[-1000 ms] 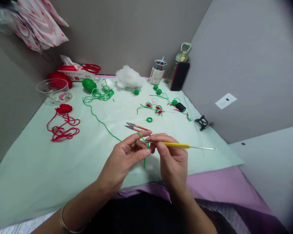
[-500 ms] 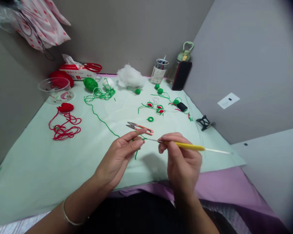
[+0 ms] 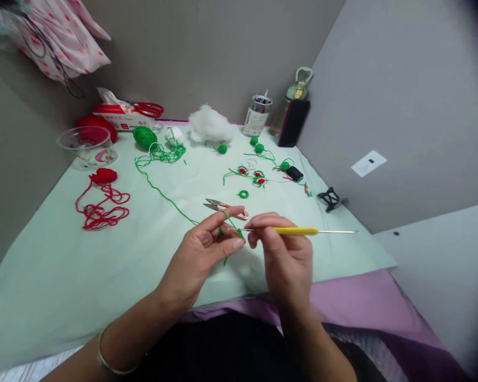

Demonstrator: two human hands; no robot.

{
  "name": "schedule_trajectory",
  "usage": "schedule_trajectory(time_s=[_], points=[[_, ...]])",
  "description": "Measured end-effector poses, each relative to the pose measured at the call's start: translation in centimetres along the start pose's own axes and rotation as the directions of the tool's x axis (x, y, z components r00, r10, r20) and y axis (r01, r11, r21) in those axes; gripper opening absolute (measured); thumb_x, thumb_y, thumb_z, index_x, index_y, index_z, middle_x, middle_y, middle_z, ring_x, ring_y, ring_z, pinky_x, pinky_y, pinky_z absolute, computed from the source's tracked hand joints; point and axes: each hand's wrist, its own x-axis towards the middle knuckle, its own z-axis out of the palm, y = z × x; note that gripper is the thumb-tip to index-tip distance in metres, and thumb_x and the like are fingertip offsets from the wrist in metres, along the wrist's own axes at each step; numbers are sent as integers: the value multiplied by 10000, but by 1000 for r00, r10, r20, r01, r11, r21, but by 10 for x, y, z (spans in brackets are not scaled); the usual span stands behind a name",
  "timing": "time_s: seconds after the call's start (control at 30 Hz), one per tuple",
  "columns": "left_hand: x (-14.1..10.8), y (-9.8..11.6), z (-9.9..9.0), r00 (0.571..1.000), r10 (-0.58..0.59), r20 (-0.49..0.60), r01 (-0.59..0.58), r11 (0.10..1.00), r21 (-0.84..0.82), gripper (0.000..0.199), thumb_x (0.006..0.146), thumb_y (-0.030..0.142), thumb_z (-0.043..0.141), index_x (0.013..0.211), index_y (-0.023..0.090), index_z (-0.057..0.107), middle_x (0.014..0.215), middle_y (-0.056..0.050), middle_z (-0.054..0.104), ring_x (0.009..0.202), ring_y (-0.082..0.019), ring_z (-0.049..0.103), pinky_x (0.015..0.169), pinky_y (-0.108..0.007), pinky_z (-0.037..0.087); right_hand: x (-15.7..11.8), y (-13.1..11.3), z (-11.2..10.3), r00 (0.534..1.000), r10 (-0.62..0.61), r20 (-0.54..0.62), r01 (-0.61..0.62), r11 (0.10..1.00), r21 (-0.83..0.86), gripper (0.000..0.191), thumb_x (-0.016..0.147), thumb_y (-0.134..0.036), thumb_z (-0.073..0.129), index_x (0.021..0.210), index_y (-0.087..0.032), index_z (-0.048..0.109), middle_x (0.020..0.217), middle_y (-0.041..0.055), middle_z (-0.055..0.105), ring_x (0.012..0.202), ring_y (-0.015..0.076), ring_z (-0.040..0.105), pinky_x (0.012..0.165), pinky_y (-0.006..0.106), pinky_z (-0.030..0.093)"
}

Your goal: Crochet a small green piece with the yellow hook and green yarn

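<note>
My left hand (image 3: 201, 254) pinches a bit of green yarn (image 3: 239, 232) between thumb and fingers, and the strand loops over its raised index finger. From this hand the strand runs back to a green yarn ball (image 3: 145, 138). My right hand (image 3: 282, 254) grips a yellow-handled crochet hook (image 3: 295, 231), held level, its thin tip pointing left at the yarn by my left fingertips. Orange-handled thread snips (image 3: 223, 207) lie just behind my left hand. A small green ring (image 3: 243, 194) rests behind the snips.
Red yarn (image 3: 103, 176) and a clear tub (image 3: 90, 151) are at left. White stuffing (image 3: 210, 124), a pen jar (image 3: 257, 118), a bottle (image 3: 298, 90) and a phone (image 3: 294, 123) line the back. Small red-and-green pieces (image 3: 258, 180), black thread (image 3: 294, 173) and a black stand (image 3: 331, 199) lie right.
The hook has shifted left with my right hand, its tip now crossing the yarn beside my left fingertips. My left index finger has risen away from the thumb, with the strand stretched between them.
</note>
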Motion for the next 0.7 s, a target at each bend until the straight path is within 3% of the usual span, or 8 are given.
schedule_trajectory(time_s=[0.23,0.4,0.53,0.63,0.7], points=[[-1,0,-12,997,-36,69,22,980,196,663,740,203,872,1362,313,671,1011,-23,680,971,-181,637,939,-319,475,-2,10,-4,998,64,2,-64,998,3,155,984,-286,612,998,-244,760,962,44,738,699,133,604,671,301,521],[0,2,-11,997,-11,71,1,990,143,406,859,324,783,1260,279,736,1032,-38,703,1072,-194,619,1009,-315,438,-2,8,-3,1000,26,13,-26,1000,0,167,994,-244,595,1005,-253,761,939,30,728,700,127,607,654,286,513],[2,-7,0,1000,21,-10,-20,999,47,431,842,287,806,1264,267,720,910,-5,695,982,-161,633,985,-297,445,-9,7,6,987,-156,38,160,955,-251,225,973,-134,593,1051,-267,758,951,35,723,823,163,663,741,326,553],[3,-11,4,1000,-10,-25,8,998,-66,441,837,265,813,1267,259,716,882,2,685,987,-152,629,980,-281,446,-15,9,8,913,-390,123,397,772,-496,368,923,-51,627,1176,-293,738,1060,66,711,959,193,683,800,343,573],[3,-10,2,995,-99,20,101,984,-147,397,841,273,809,1231,240,742,873,-2,675,948,-135,616,946,-258,451,-16,10,6,881,-446,157,454,707,-542,411,906,-29,639,1210,-291,731,1081,76,704,969,194,683,796,337,573]])
